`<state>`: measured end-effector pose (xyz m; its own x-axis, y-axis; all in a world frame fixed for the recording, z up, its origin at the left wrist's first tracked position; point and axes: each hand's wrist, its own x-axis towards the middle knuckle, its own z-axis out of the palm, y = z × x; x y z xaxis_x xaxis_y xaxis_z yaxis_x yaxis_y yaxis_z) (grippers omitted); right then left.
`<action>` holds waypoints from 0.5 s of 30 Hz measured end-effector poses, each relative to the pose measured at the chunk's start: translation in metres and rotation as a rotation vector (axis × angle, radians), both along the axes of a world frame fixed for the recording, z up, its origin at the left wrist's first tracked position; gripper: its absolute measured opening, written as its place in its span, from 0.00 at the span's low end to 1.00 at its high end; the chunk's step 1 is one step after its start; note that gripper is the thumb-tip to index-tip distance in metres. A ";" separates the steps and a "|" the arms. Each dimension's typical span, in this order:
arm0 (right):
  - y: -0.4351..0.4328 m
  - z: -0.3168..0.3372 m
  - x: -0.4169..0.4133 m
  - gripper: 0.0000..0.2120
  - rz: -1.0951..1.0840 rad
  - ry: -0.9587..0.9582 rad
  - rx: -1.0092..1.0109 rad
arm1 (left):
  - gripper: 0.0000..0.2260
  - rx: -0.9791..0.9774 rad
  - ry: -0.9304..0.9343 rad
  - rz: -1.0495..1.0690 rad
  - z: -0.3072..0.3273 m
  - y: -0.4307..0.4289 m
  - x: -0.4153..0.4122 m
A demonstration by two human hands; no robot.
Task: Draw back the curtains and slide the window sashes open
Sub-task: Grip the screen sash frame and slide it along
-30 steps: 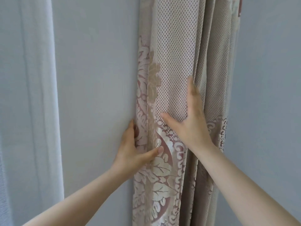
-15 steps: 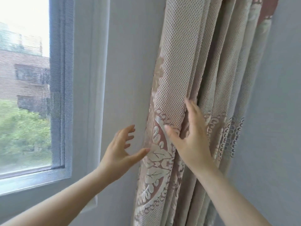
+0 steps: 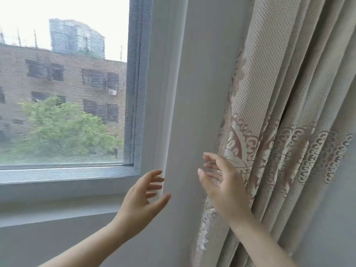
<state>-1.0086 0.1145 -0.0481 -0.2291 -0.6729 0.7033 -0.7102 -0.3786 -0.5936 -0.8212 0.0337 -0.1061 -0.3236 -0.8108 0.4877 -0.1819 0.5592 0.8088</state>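
The patterned curtain (image 3: 277,116) hangs gathered in thick folds at the right, against the grey wall (image 3: 200,93), its top and bottom cut off by the edges of the view. Just left of it a thin white sheer curtain (image 3: 163,93) hangs in a narrow strip beside the window frame (image 3: 134,83); how far it runs down is hard to tell where it blends with the wall.

The left hand (image 3: 143,199) is open, fingers spread, holding nothing, with its fingertips right at the lower edge of the sheer; whether they touch the cloth I cannot tell. The right hand (image 3: 223,182) is open too, palm turned leftward, fingers loose, in front of the patterned curtain's lower fold and covering part of its leaf pattern.

The window (image 3: 63,89) stands uncovered at the left, cut off by the frame's edge. A fine mesh blurs the brick building and the tree outside. Whether the sash is slid open cannot be made out.
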 end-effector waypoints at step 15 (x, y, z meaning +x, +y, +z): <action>-0.072 -0.015 0.313 0.15 0.428 0.040 0.105 | 0.18 0.092 0.032 0.393 -0.017 0.035 0.329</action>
<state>-0.6954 0.0423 -0.0630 0.1123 -0.7695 0.6288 -0.5257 -0.5829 -0.6195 -0.4926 0.0687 -0.1227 0.0339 -0.9104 0.4123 -0.3417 0.3771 0.8609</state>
